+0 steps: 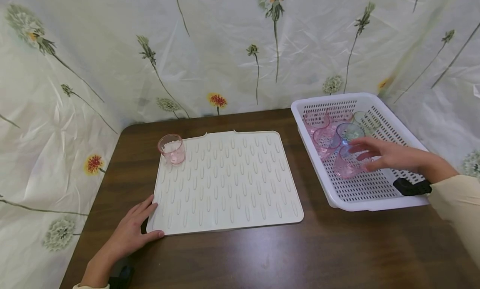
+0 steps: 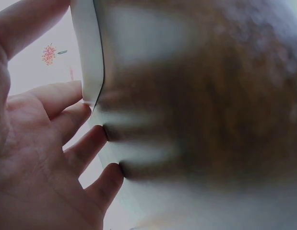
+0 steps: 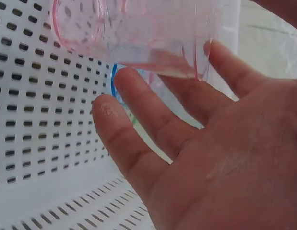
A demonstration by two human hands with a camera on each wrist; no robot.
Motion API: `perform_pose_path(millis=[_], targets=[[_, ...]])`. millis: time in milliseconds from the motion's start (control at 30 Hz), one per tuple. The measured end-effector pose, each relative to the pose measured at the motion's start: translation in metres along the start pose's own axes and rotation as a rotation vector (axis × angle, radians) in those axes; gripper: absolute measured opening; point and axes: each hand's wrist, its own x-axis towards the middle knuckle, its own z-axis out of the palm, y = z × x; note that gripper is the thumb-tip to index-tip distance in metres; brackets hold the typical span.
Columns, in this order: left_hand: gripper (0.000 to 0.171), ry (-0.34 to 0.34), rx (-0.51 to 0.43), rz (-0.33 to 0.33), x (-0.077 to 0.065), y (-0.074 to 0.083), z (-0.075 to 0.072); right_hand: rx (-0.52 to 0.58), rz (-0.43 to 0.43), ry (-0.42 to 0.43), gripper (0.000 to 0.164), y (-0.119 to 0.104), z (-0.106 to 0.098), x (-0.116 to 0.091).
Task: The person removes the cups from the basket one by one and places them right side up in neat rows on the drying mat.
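A white drying mat point(image 1: 226, 180) with raised oval ridges lies on the table. My left hand point(image 1: 131, 226) rests at its lower left corner, fingertips along the left edge and thumb at the front edge. One pink glass point(image 1: 174, 149) stands upright on the mat's far left corner. Over the white basket point(image 1: 375, 203), my right hand point(image 1: 388, 155) reaches to the nearest pink glass point(image 1: 345, 168). Its fingers point(image 3: 153, 115) are spread beside that glass in the right wrist view, not curled round it. Whether the thumb touches the glass is hidden.
More glasses fill the basket's left part: several pink ones, a blue-rimmed glass point(image 1: 350, 133) and a pale green one point(image 1: 367, 121). The brown table point(image 1: 262, 260) meets a flowered curtain point(image 1: 225, 51) at the back and left.
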Motion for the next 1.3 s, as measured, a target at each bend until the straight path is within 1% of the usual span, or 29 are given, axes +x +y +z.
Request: perform_pose_path(millis=[167,400,567,767,967,1100,1300], targets=[[0.084,-0.002,0.000,0.001,0.0007,0.0007,-0.0005,0.040,-0.031,-0.039,0.090,0.0018,0.0045,0.0015],[0.084,0.004,-0.008,0.002,-0.0007,0.0018,-0.0012,0.059,-0.025,-0.095,0.096,0.0010,0.0062,0.0034],[0.083,0.006,-0.005,0.002,-0.0014,0.0020,-0.0017,0.058,-0.030,-0.101,0.096,-0.0002,0.0057,0.0043],[0.083,0.003,-0.010,0.001,-0.0007,0.0019,-0.0017,0.077,-0.020,-0.104,0.095,0.0012,0.0059,0.0041],[0.084,0.004,-0.008,0.002,-0.0006,0.0005,-0.0006,0.099,-0.028,-0.121,0.093,0.0016,0.0059,0.0067],[0.084,-0.001,-0.009,-0.007,-0.0007,0.0012,-0.0008,0.100,-0.022,-0.128,0.094,0.0002,0.0058,0.0076],[0.085,-0.016,-0.009,-0.027,-0.0011,0.0023,-0.0003,0.101,-0.027,-0.110,0.093,-0.0029,0.0069,0.0061]])
